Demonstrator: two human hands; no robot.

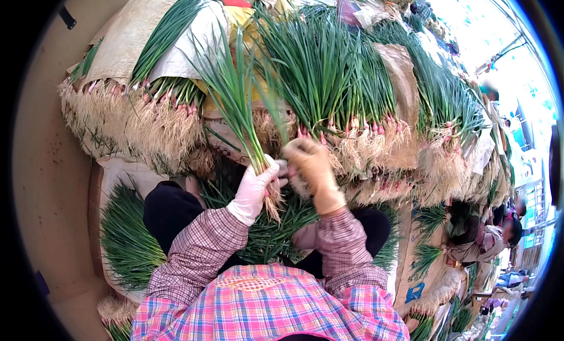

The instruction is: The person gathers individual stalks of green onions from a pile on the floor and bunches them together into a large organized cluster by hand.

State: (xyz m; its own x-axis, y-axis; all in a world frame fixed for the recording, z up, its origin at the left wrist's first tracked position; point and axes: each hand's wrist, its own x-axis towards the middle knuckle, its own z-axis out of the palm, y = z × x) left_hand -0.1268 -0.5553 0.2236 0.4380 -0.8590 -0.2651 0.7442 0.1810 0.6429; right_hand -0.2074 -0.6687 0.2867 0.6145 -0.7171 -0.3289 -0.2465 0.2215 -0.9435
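My left hand [258, 188], in a white glove, is closed round the lower stems of a small bunch of spring onions [249, 135]. Their green leaves point up and away, while pale roots and pinkish bulbs hang below my fingers. Just to the right, my right hand [309, 163] wears a tan glove and is smeared by motion. From it rises a blurred green stalk, with roots showing under the fingers, so it appears to grip a spring onion. Beyond both hands lies a big heap of spring onions [329, 71], roots toward me.
Loose green leaves [273, 235] cover the ground between my knees. A leafy pile [126, 235] lies on the left. Sacking [117, 41] and a white sheet [197, 41] drape the left heap. At far right a person [484, 241] sits among more bundles.
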